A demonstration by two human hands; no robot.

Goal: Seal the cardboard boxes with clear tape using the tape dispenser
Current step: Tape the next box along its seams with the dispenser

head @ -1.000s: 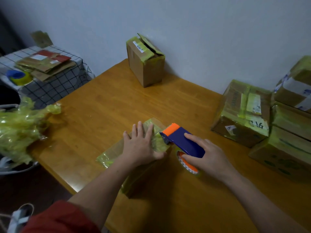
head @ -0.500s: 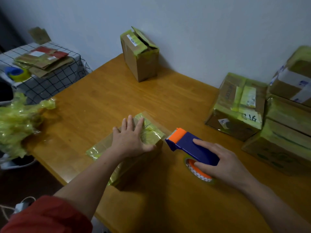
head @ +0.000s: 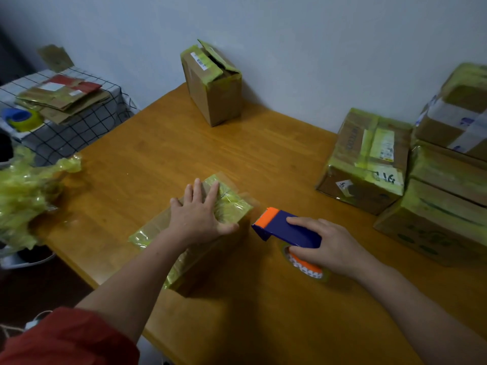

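Note:
A flat cardboard box wrapped in yellowish tape lies near the front of the wooden table. My left hand presses flat on its top with fingers spread. To its right, my right hand grips a blue and orange tape dispenser with a roll of clear tape under the palm. The dispenser's orange toothed end points at the box's right edge, a small gap away.
An upright box with loose flaps stands at the back by the wall. Several taped boxes are stacked at the right. Crumpled yellow tape lies at the left edge. A checked side table holds flattened cardboard and a tape roll.
My right hand has pulled the dispenser to the right, off the box's edge, and a gap now shows between them. My left hand stays pressed on the box.

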